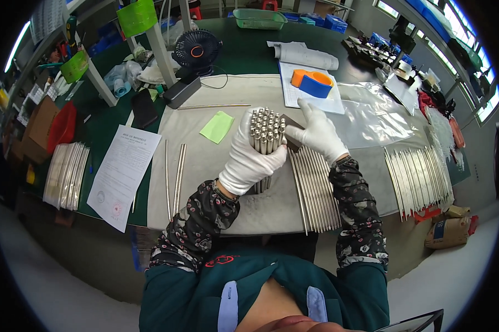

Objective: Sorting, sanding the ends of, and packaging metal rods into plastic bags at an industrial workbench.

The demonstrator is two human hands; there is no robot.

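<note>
My left hand (248, 157), in a white glove, is wrapped around an upright bundle of thin metal rods (266, 129), whose ends face up toward me. My right hand (317, 133), also gloved, rests against the right side of that bundle with the fingers spread. Under the right hand, a row of several loose metal rods (316, 188) lies flat on the grey mat (216, 166).
Three single rods (175, 177) lie left on the mat, one (213, 106) farther back. More rods (418, 180) lie at right beside clear plastic bags (371, 113). A green note (217, 126), orange-blue tape dispenser (313, 83), small black fan (197, 50), papers (122, 174) and packed rods (67, 174) surround the mat.
</note>
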